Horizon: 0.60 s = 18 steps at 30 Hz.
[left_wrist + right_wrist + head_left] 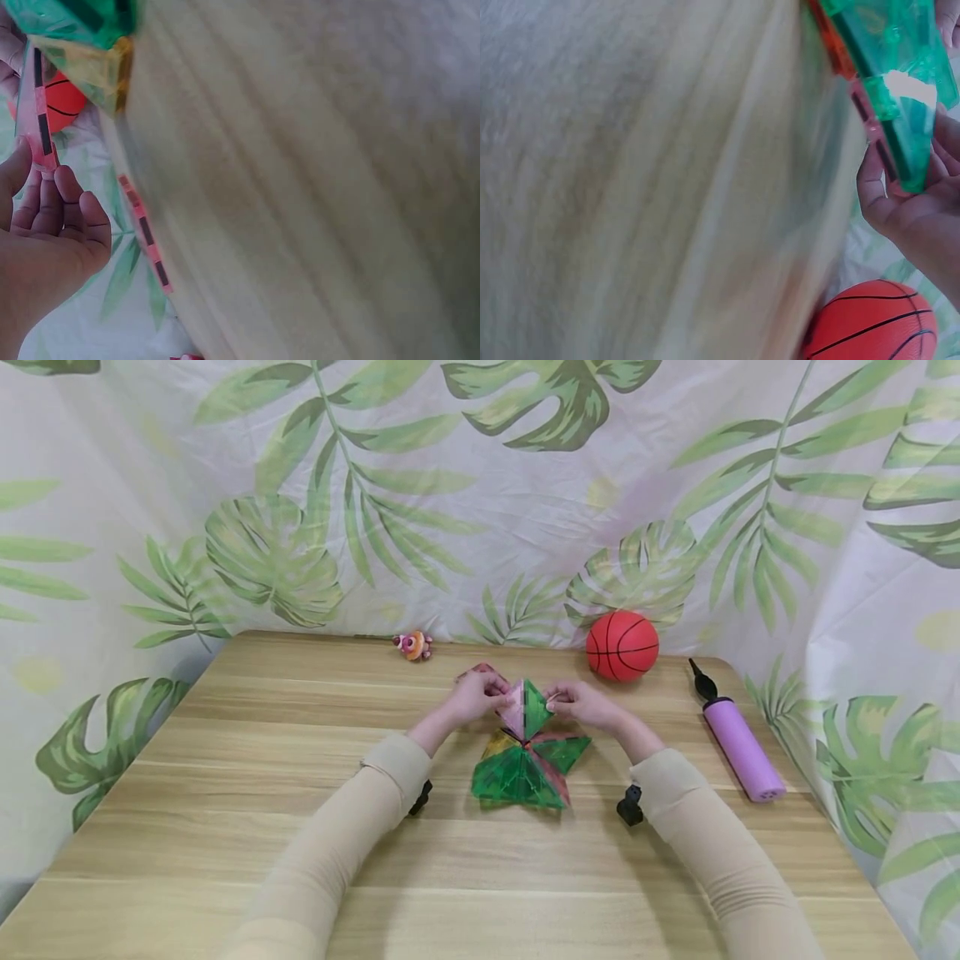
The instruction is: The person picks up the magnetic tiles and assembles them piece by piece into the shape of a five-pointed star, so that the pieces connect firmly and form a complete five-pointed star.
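Observation:
Several translucent magnetic tiles in green, pink and yellow make a flower-like shape, with a wide green tile (517, 777) toward the person and a yellow tile (496, 744) on its left. At the far end a pink triangular tile (513, 714) and a green triangular tile (536, 708) meet along an edge. My left hand (474, 697) pinches the pink one between thumb and fingers; the left wrist view shows its dark-striped edge (41, 105). Opposite, my right hand (585, 703) pinches the outer corner of the green side, its fingertips around the tile tips in the right wrist view.
Behind the left hand a loose pink tile (483, 668) lies on the wooden table (262, 843). A red ball with black lines (622, 646) and a small figurine (414, 646) are at the back. A purple hand pump (742, 750) lies on the right.

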{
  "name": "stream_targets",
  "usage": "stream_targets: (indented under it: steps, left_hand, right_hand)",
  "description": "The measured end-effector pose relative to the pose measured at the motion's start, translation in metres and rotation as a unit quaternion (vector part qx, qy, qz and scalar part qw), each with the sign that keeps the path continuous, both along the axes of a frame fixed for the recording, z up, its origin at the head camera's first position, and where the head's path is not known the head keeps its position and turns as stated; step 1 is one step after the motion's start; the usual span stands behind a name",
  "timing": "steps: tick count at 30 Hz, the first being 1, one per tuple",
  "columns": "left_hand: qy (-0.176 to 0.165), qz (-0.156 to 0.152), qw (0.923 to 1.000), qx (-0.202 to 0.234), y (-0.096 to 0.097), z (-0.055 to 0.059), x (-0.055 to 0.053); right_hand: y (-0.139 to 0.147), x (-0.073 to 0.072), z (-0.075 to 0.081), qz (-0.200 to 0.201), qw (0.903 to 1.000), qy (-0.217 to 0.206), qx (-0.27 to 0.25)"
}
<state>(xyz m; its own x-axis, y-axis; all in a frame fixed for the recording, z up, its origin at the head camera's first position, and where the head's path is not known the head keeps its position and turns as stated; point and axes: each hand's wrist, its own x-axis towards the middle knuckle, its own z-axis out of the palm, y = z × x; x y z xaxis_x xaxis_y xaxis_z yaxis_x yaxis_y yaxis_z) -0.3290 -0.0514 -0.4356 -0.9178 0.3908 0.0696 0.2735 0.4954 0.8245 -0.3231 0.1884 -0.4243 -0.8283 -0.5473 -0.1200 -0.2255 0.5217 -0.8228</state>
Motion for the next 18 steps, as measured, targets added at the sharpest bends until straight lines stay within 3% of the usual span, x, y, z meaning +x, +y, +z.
stream_targets:
  steps: [7,12,18]
  left_hand:
    - [0.006,-0.013,0.9998,-0.014,0.003,-0.007,-0.001]
    - [-0.014,-0.034,0.9981,-0.049,0.006,-0.012,-0.002]
    - [-0.029,-0.043,0.9963,-0.068,0.004,-0.012,0.001]
  right_hand:
    - [0.001,-0.003,-0.010,-0.008,0.9991,-0.037,0.021]
    - [-0.006,-0.004,-0.014,-0.004,0.9982,-0.013,0.059]
    - [-0.014,-0.003,-0.017,-0.011,0.9980,0.003,0.063]
